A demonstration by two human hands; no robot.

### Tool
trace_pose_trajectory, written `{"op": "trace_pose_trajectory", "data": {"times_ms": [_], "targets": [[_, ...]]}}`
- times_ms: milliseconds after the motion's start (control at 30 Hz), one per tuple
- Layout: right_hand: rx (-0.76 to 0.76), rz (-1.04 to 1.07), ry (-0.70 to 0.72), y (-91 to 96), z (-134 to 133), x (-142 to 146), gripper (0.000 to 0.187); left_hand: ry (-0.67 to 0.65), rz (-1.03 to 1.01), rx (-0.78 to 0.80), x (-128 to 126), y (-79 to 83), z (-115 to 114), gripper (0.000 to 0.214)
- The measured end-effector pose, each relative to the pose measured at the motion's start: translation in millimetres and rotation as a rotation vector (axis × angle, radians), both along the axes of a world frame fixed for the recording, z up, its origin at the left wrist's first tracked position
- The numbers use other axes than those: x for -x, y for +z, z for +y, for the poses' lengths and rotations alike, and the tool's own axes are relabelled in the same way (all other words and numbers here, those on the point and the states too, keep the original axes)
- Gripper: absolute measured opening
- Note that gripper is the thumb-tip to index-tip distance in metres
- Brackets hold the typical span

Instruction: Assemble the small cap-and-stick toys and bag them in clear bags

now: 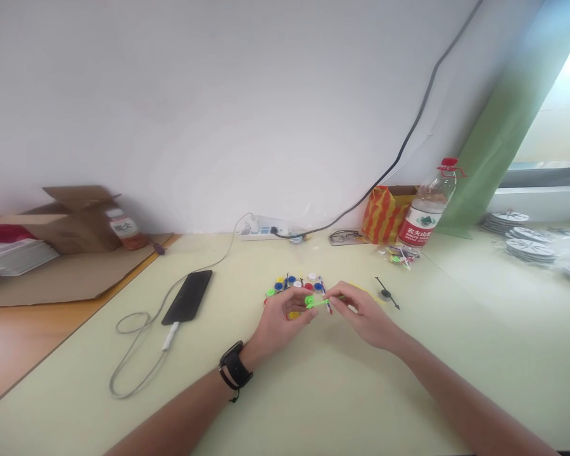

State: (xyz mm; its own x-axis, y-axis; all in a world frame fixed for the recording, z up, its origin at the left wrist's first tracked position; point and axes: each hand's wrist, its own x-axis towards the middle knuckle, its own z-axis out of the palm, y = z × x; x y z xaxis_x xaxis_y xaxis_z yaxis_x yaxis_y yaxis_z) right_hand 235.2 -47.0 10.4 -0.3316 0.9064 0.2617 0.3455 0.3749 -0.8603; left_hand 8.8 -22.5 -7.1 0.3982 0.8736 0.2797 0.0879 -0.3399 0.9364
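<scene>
Above the middle of the table, my left hand (285,316) has its thumb and fingers closed round a small green round piece (309,302). My right hand (361,310) pinches a thin green pointer (319,303), whose near end meets the round piece; whether the two are joined I cannot tell. Behind my hands lies a cluster of small round plastic pieces (278,286) in blue, yellow, white, red and green, with thin pointers among them, partly hidden by my fingers. A black arrow spinner (386,294) with a round centre rests right of my right hand.
A black phone (187,297) on a grey cable (137,342) lies left. By the wall are a power strip (261,232), glasses (346,237), a striped bag (380,215) and a large bottle (425,212). Stacked discs (529,250) stand far right, a cardboard box (76,221) far left.
</scene>
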Motion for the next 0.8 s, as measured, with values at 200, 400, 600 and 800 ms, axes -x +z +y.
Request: {"op": "trace_pose_trajectory", "data": {"times_ms": [200, 400, 600, 800], "targets": [[-0.011, 0.087, 0.01, -7.5, -4, 9, 0.021, -0.059, 0.019, -0.045, -1, 5.5, -4, 0.031], [-0.061, 0.052, 0.016, -9.2, -5, 13, 0.02, -0.056, 0.04, -0.035, -1, 0.2, -3, 0.029], [-0.089, -0.011, -0.007, -9.3, -4, 11, 0.022, -0.051, 0.046, -0.035, 0, 0.7, -4, 0.026], [-0.099, -0.074, -0.064, -11.5, -3, 8, 0.021, -0.032, 0.061, -0.055, 0, -5.0, -3, 0.025]]}}
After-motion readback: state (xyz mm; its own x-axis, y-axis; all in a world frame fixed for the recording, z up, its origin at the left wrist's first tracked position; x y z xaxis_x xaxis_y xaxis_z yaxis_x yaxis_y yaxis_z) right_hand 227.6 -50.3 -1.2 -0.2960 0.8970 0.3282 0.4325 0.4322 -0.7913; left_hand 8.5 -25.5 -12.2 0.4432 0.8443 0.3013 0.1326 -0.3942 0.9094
